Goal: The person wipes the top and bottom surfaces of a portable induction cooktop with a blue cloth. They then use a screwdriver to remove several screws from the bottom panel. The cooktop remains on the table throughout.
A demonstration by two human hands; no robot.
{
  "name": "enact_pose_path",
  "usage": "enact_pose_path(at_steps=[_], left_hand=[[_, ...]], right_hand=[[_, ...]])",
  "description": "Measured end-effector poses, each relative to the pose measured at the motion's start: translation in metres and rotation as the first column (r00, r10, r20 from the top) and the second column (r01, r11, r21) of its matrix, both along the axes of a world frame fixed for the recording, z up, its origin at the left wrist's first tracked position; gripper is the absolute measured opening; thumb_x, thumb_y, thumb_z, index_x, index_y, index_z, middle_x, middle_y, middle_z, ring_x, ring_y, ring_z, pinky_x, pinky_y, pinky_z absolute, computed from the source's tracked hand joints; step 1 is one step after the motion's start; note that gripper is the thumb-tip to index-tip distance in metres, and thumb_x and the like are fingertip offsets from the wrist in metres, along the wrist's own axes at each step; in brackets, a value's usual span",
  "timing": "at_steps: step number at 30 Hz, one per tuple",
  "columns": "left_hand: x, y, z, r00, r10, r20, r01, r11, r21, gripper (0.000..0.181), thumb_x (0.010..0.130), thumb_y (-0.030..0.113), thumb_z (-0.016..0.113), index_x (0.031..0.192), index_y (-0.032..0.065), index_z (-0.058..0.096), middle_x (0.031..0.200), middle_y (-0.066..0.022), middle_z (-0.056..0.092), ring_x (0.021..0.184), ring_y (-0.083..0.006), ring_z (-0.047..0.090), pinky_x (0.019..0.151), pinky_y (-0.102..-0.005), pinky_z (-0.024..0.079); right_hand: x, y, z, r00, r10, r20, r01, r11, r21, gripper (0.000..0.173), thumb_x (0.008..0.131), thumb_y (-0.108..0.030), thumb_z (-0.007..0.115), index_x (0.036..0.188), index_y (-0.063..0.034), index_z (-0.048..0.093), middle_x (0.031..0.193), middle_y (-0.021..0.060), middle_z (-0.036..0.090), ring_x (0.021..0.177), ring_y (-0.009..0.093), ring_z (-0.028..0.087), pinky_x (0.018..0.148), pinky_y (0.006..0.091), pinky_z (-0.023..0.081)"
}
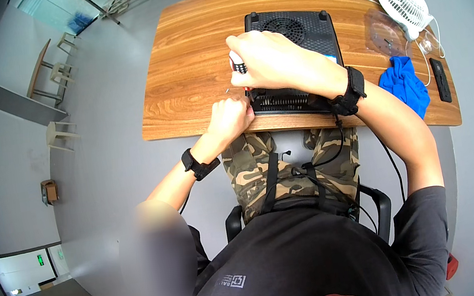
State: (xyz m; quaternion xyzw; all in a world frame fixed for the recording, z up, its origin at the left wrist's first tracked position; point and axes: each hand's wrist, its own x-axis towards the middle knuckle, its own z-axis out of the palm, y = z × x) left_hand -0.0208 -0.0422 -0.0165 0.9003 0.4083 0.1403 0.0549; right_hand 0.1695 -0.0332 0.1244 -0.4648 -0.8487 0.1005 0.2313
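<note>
A black appliance with an underside fan grille and rubber feet, probably an induction cooker [288, 30], lies upside down across the table's near edge. In my right hand [267, 58] is a hand tool with a white, black and red handle [237, 63], held upright over the appliance's near left corner. My left hand [232, 116] rests at that same corner, its fingers curled against the edge; whether it pinches anything is hidden. The tool's tip is mostly hidden between the hands. A small pale screw-like piece [227, 90] lies on the wood just left of the tool.
On the wooden table [183, 32], a white fan [403, 3] stands at the far right beside a clear plastic tray [386, 36] with small metal parts. A blue cloth [404, 84] and a black strip-shaped part [440, 80] lie nearer. A black cable [342, 141] hangs over the near edge.
</note>
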Motion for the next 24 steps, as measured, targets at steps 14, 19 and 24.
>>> enact_pose_path(at_steps=[14,19,24], left_hand=[[-0.006,0.010,-0.001,0.923,0.305,0.234,-0.129,0.819,-0.559,0.024,0.079,0.018,0.085,0.084,-0.0034,0.076,0.078,-0.0165,0.075,0.073,-0.0215,0.075,0.072,-0.0339,0.058],[-0.008,0.015,-0.002,0.914,0.323,0.246,-0.118,0.792,-0.600,0.025,0.080,0.019,0.084,0.085,-0.0041,0.075,0.076,-0.0153,0.075,0.072,-0.0195,0.074,0.071,-0.0337,0.058],[-0.009,0.016,0.009,0.950,0.209,0.230,-0.063,0.855,-0.514,0.017,0.079,0.014,0.077,0.084,-0.0019,0.075,0.075,-0.0140,0.074,0.071,-0.0236,0.074,0.072,-0.0359,0.058]], right_hand=[[0.000,-0.002,0.001,1.000,0.023,-0.019,-0.023,1.000,0.007,0.035,0.077,-0.021,0.071,0.095,0.0085,0.066,0.084,0.0267,0.071,0.079,0.042,0.073,0.072,0.0463,0.060],[-0.001,-0.003,0.002,0.999,0.036,-0.016,-0.036,0.999,-0.009,0.035,0.077,-0.021,0.071,0.095,0.0084,0.066,0.086,0.0264,0.071,0.081,0.042,0.073,0.073,0.0462,0.060],[0.001,-0.004,0.003,1.000,0.019,-0.017,-0.019,1.000,-0.007,0.035,0.077,-0.021,0.071,0.096,0.0081,0.066,0.086,0.0267,0.071,0.081,0.042,0.073,0.074,0.0460,0.060]])
